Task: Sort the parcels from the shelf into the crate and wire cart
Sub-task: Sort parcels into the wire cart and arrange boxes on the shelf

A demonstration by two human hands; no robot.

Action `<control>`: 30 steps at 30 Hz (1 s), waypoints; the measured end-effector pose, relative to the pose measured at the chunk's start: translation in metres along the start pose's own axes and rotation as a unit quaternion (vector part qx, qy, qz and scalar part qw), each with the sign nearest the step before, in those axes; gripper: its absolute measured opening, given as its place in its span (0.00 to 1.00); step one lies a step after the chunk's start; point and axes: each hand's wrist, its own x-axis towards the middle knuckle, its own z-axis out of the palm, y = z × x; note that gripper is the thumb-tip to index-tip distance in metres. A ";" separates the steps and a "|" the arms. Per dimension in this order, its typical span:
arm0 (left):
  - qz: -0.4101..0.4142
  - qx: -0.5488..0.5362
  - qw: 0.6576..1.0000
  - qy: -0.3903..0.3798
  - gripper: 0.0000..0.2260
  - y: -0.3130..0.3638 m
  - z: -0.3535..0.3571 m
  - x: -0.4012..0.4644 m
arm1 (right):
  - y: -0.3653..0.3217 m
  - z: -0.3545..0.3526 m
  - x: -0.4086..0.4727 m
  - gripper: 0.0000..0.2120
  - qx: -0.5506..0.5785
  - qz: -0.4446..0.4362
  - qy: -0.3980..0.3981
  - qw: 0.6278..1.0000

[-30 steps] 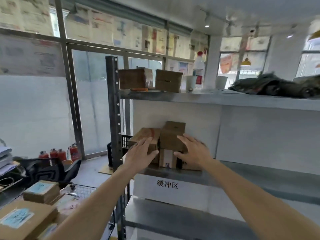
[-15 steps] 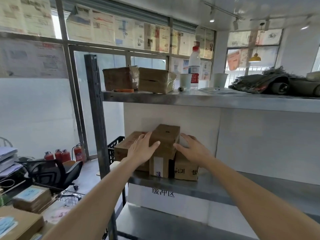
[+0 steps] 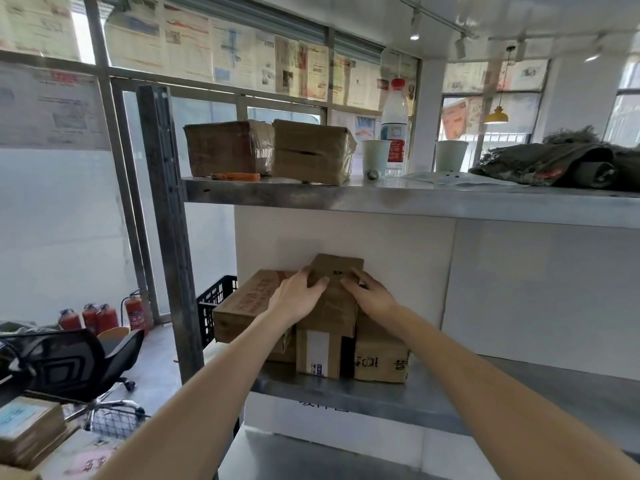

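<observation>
Head camera looks up at a metal shelf (image 3: 398,199), and we have both arms stretched to its middle level. Our left hand (image 3: 298,299) and right hand (image 3: 372,296) press against opposite sides of the top parcel (image 3: 337,289), a small brown cardboard box, fingers curled over its upper edges so that it is gripped between the two palms. It sits on top of a cluster of three more boxes: a long carton (image 3: 247,306) with red print to the left, a narrow box (image 3: 318,351) with a white label directly beneath, and a box with dark characters (image 3: 381,358) to the right. All three rest on the middle shelf board near its left post. On the board above stand two taped cartons (image 3: 270,148), a bottle (image 3: 394,123) with a red cap and two pale cups (image 3: 375,155). A black crate (image 3: 216,306) shows behind the post at floor level, and the wire cart (image 3: 110,422) sits at lower left beside stacked parcels (image 3: 27,431).
</observation>
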 end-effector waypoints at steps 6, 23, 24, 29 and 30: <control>0.002 -0.088 0.996 0.010 0.30 0.013 0.000 -0.008 | -0.002 -0.012 -0.002 0.35 0.019 -0.016 0.013 1.000; -0.052 -0.408 0.904 0.119 0.11 0.087 0.027 -0.124 | 0.001 -0.079 -0.087 0.34 0.105 -0.151 -0.040 0.982; -0.050 -0.397 0.908 0.124 0.13 0.091 0.027 -0.135 | 0.003 -0.081 -0.093 0.34 0.111 -0.150 -0.051 0.981; -0.084 -0.352 0.910 0.200 0.35 0.088 0.030 -0.187 | 0.007 -0.072 -0.128 0.27 0.066 -0.182 -0.083 0.978; -0.099 -0.344 0.908 0.217 0.38 0.089 0.028 -0.198 | 0.006 -0.067 -0.135 0.24 0.051 -0.188 -0.092 0.976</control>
